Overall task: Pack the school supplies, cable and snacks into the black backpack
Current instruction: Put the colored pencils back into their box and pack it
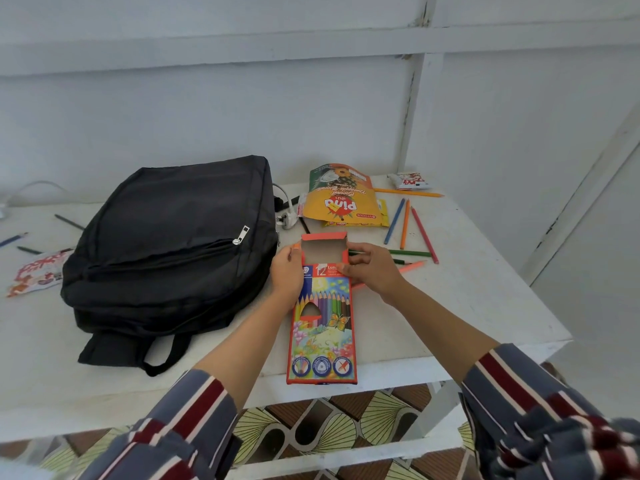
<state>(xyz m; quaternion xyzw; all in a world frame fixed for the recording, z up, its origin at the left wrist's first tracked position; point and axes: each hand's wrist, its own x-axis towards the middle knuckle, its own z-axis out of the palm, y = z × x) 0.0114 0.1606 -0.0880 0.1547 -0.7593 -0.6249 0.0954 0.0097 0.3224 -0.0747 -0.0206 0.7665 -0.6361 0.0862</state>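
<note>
As the tall cardboard pencil box (323,327) hangs over the white desk's (467,306) near edge, our left hand (286,271) and right hand (374,273) pinch its open top flaps between curled fingers (358,252). The soft black backpack (173,244) slumps left of the fingers; slim pencils (405,225) lie beyond them.

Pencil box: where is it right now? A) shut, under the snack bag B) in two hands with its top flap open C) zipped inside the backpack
B: the left hand and the right hand grip the pencil box near its top, where the flap stands open, beside the black backpack.
</note>
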